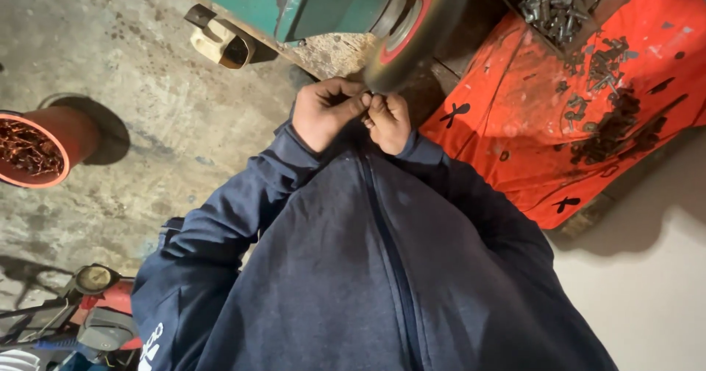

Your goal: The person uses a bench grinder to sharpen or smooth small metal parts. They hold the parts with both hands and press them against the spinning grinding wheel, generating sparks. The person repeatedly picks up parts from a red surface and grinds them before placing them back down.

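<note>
1. A stained grey concrete floor point(147, 106) fills the left of the view, with pale ground at the lower right.
2. A person's dark blue zipped hooded jacket point(353, 268) takes up the lower middle.
3. A crumpled orange-red plastic sheet point(529, 136) lies at the right, strewn with dark metal bolts and screws point(607, 113).
4. A green metal machine body point(294, 0) stands at the top, carrying a blurred round grinding wheel with a red centre point(412, 25).
5. A terracotta-coloured round bucket of rusty metal scraps point(33, 147) sits at the left edge.
6. Both hands are closed tight, fingers pinched together just beneath the wheel: left hand point(327, 110) touching right hand point(388, 121). Whatever small piece they grip is hidden.
</note>
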